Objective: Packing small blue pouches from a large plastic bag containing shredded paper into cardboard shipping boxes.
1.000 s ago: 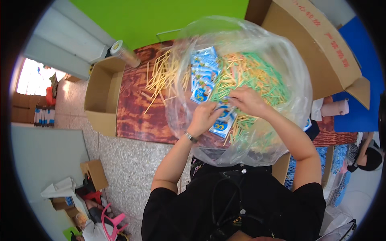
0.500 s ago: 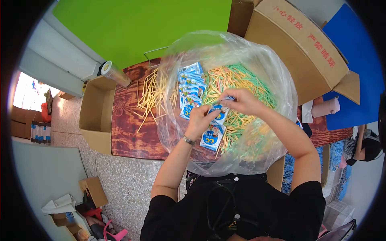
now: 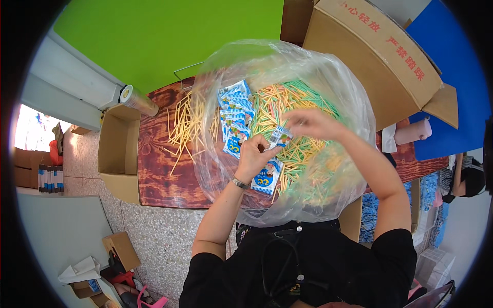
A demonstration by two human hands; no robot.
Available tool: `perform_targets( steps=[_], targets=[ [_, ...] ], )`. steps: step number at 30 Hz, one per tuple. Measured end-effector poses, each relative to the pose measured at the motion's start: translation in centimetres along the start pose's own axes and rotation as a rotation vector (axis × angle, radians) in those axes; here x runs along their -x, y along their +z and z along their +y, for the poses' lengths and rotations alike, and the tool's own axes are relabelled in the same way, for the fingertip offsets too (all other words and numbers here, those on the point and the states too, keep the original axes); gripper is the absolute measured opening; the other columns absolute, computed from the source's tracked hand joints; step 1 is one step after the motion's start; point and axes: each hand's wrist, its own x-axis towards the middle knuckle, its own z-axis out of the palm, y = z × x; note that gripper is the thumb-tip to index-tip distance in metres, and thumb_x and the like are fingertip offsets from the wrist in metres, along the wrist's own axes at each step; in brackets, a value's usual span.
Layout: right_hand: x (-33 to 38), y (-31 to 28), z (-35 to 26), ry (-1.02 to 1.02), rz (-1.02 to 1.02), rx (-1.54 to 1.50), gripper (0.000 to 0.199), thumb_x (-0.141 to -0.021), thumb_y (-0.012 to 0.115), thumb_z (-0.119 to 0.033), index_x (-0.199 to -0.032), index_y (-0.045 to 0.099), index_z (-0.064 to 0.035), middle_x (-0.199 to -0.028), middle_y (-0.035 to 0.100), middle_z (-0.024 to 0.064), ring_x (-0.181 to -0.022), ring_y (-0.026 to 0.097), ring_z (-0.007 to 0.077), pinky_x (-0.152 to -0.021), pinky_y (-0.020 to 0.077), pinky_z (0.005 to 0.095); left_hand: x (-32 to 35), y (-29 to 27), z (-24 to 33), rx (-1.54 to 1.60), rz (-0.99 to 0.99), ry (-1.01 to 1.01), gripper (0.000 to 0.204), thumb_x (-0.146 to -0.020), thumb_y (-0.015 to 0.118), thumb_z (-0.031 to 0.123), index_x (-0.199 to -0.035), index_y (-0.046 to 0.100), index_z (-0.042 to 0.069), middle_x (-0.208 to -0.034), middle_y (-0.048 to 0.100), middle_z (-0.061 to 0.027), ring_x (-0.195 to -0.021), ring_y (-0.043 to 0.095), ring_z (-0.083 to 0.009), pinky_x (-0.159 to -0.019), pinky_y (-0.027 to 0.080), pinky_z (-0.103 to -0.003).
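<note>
Fingers of left hand [image 3: 254,156] and right hand [image 3: 308,123] pinch one small packet [image 3: 280,136] above bagged sticks [image 3: 303,149]

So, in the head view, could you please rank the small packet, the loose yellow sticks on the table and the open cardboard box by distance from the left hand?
1. Small packet: at the fingertips of the left hand.
2. Loose yellow sticks: on the table, to its left.
3. Open cardboard box: beyond the table's left edge.

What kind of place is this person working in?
Probably a small packing workshop. A big clear plastic bag full of coloured sticks sits on a wooden table, small blue packets are piled up, and cardboard boxes stand around.
</note>
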Motion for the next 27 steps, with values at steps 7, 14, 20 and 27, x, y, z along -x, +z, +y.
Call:
perform_targets(
  steps=[7,14,20,27],
  targets=[
    [0.6,-9.8,10.2,0.219,0.017,0.929,0.045,-0.073,0.063,-0.002,-0.117,0.057,-0.0013,-0.112,0.059,0.0247,-0.103,0.058,0.0392,-0.091,0.0474,0.0394,0.3,0.3,0.8,-0.016,-0.007,0.063,0.037,-0.073,0.082,0.018,-0.066,0.048,0.008,-0.059,0.045,0.0045,-0.053,0.038,-0.0039,-0.046,0.03,-0.023],
    [-1.3,-8.9,10.1,0.316,-0.013,0.999,0.033,-0.073,0.063,-0.006,-0.102,0.055,0.0061,-0.119,0.053,0.0292,-0.11,0.054,0.0427,-0.094,0.0442,0.044,0.7,0.0,0.1,0.016,0.002,0.008,0.037,-0.075,0.081,0.021,-0.066,0.049,0.007,-0.059,0.043,0.0046,-0.054,0.037,-0.0042,-0.047,0.031,-0.023],
    [-1.3,-7.9,9.2,0.439,0.012,1.009,0.028,-0.078,0.061,-0.009,-0.102,0.055,0.0047,-0.111,0.057,0.0302,-0.109,0.054,0.042,-0.091,0.0449,0.0456,1.1,-0.8,0.0,0.019,0.027,0.026,0.036,-0.075,0.081,0.022,-0.067,0.05,0.007,-0.059,0.043,0.0045,-0.054,0.039,-0.0043,-0.047,0.032,-0.023],
    [0.0,-10.2,12.4,0.142,0.112,0.908,0.022,-0.09,0.052,-0.013,-0.107,0.061,-0.0023,-0.105,0.062,0.0229,-0.1,0.057,0.0381,-0.087,0.0443,0.0429,1.5,-1.5,0.2,0.081,0.061,0.048,0.033,-0.078,0.079,0.015,-0.067,0.048,0.009,-0.065,0.043,0.0085,-0.058,0.034,-0.0002,-0.048,0.027,-0.019]
  ],
)
